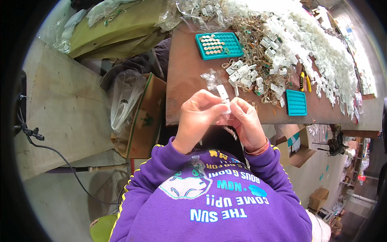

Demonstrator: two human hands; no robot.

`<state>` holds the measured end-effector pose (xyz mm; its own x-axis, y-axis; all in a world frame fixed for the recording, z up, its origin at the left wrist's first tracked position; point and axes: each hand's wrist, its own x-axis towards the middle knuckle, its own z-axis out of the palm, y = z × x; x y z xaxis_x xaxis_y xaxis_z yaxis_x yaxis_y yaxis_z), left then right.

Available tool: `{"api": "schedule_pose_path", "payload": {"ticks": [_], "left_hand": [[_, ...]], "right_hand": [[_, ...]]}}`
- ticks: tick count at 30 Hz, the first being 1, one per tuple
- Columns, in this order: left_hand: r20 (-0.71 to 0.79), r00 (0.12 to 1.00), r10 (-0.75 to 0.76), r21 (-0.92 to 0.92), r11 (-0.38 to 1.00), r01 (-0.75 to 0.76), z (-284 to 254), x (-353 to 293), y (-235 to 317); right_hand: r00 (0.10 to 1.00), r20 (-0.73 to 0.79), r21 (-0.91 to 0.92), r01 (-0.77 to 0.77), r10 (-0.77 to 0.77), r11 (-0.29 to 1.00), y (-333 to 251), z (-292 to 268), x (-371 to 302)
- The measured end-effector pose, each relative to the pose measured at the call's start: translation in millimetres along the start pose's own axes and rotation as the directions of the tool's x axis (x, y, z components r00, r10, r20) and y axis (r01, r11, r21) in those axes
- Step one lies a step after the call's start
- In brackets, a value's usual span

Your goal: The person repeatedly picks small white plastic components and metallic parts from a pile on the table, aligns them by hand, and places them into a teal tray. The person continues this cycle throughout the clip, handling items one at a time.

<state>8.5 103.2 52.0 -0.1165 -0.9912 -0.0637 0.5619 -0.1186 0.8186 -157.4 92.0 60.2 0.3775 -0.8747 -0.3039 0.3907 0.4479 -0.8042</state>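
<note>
Just past the near table edge, both my hands are close together over a small white plastic part (222,92). My left hand (196,115) pinches it between thumb and fingers from the left. My right hand (246,125) is closed at its lower end, with fingertips near the left thumb. Thin strands hang below the fingers; what exactly the right fingertips grip is partly hidden. A few clear plastic scraps (211,77) lie on the table beyond the left hand.
The brown table (183,92) bears a teal tray (234,39) partly filled with round discs, and a smaller teal tray (296,103). Yellow-and-black pliers (302,80) lie beside a big heap of white parts (278,44) with wires. At left stands a cardboard box (147,121) with a plastic bag (125,97).
</note>
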Motion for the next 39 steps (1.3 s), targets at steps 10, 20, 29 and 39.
{"api": "schedule_pose_path", "payload": {"ticks": [10, 20, 29, 39], "left_hand": [[-0.067, 0.893, 0.444, 0.54, 0.769, -0.342, -0.3, -0.7, -10.5], [-0.114, 0.957, 0.265, 0.331, 0.919, -0.215, -6.9, -1.7, -7.7], [-0.114, 0.993, -0.007, -0.328, 0.944, -0.031, 0.1, 9.9, -16.8], [-0.172, 0.98, 0.099, -0.506, 0.845, -0.174, -20.6, 101.9, -12.6]], "right_hand": [[0.901, -0.001, -0.621, 0.338, -0.433, 0.707, 10.8, 8.5, -5.2], [0.927, -0.023, -0.635, 0.275, -0.374, 0.721, 2.7, 18.1, -7.4], [0.918, 0.007, -0.511, 0.343, -0.396, 0.788, 8.4, 25.7, 2.9], [0.707, 0.318, -0.933, 0.351, -0.632, -0.078, -84.6, -16.6, 101.4]]}}
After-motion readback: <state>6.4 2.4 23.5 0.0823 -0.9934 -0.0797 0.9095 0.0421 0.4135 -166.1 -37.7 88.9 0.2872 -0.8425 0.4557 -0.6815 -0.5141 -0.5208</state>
